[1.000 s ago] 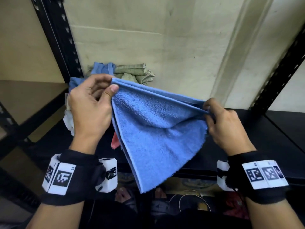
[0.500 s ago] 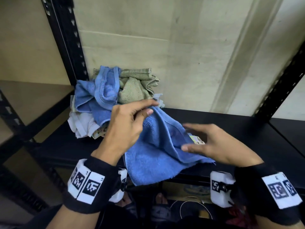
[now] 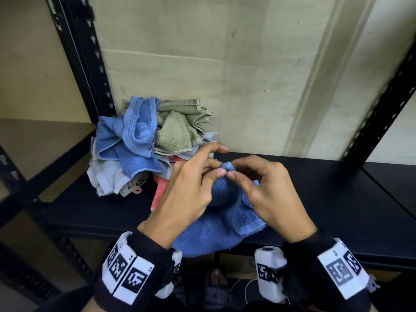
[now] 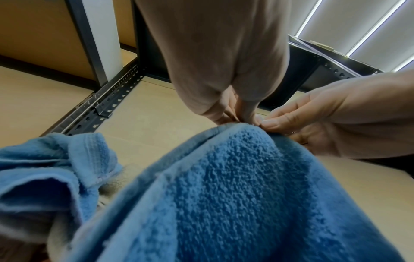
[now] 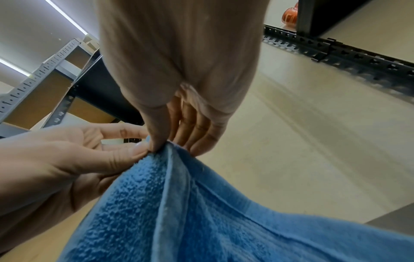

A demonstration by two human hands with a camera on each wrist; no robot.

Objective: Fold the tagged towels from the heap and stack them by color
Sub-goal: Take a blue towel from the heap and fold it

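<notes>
Blue towel (image 3: 216, 230) droops over the shelf's (image 3: 315, 199) front edge, top corner bunched up. Left hand (image 3: 189, 194) and right hand (image 3: 267, 188) both pinch that corner, thumbs touching. Heap (image 3: 144, 145) sits at the back left corner, maybe a pink one underneath.

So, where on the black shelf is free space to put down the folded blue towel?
The shelf is bare right of both hands, toward the right post. The left is crowded by the heap; only a thin strip before it is free.
</notes>
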